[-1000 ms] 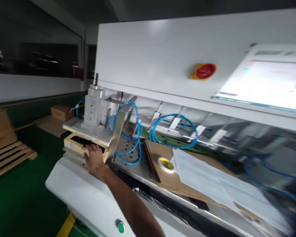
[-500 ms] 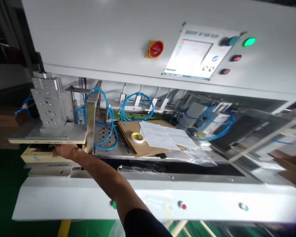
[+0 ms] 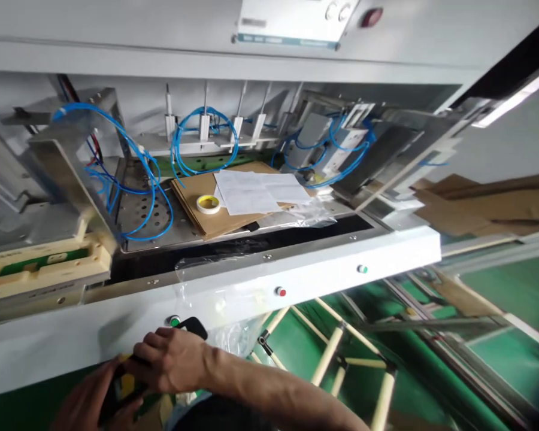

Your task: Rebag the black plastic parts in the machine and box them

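Low at the front left, my right hand (image 3: 173, 361) is closed over a dark part (image 3: 112, 400) with yellow patches. A rounded black end (image 3: 195, 327) sticks out above that hand; I cannot tell whether it belongs to the same part. My left hand (image 3: 83, 398), smeared by motion, grips the dark part from the left. Both hands are in front of the white machine front, near a green button (image 3: 174, 321). Behind them on the left is the cream fixture block (image 3: 90, 254), with a green area in its recess.
Blue air hoses (image 3: 155, 179) loop over the bench. Cardboard sheets (image 3: 193, 206) carry a tape roll (image 3: 208, 204) and white papers (image 3: 256, 194). A red button (image 3: 281, 291) sits on the front panel. Cream tube framing (image 3: 330, 353) stands below right.
A hand reaching between the fixture plates has come out, and the fixture's recess now shows. Both hands are together on the dark part. The view has turned right and down.
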A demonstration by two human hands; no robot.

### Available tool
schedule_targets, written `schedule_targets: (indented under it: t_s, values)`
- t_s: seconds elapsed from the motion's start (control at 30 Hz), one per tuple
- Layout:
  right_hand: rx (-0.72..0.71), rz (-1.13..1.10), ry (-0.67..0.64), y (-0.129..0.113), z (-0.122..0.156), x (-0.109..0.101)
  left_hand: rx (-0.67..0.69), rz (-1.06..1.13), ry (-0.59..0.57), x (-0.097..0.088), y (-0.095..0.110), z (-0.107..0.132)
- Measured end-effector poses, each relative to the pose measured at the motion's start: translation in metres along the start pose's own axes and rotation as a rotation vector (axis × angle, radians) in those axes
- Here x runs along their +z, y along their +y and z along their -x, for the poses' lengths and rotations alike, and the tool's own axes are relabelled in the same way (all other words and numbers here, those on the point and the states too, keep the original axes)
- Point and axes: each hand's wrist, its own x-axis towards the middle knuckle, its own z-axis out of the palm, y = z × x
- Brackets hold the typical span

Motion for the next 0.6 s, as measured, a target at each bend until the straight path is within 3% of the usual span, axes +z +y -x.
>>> schedule_targets:
  t_s: [0.07, 0.13, 0.23, 0.33, 0.47, 0.6]
  values:
    - [0.092, 0.025, 0.054, 0.000, 0.032, -0.017, 0.161, -0.061, -0.052, 0.015, 0.014, -0.022]
    - [0.235, 0.027, 0.189, -0.001, 0.065, -0.029, 0.176, -0.104, -0.049, 0.026, 0.031, -0.044]
    - [0.616, 0.056, 0.389, -0.004, 0.120, -0.030, -0.029, -0.177, -0.002, 0.034, 0.053, -0.079]
    - [0.899, 0.201, 0.336, 0.000, 0.172, -0.013, -0.229, -0.231, 0.002, 0.039, 0.072, -0.111]
    - [0.926, 0.278, 0.176, 0.018, 0.214, 0.007, -0.253, -0.145, -0.031, 0.053, 0.091, -0.136]
    - [0.915, 0.262, 0.181, 0.030, 0.223, 0.009, -0.291, -0.091, -0.019, 0.066, 0.104, -0.142]
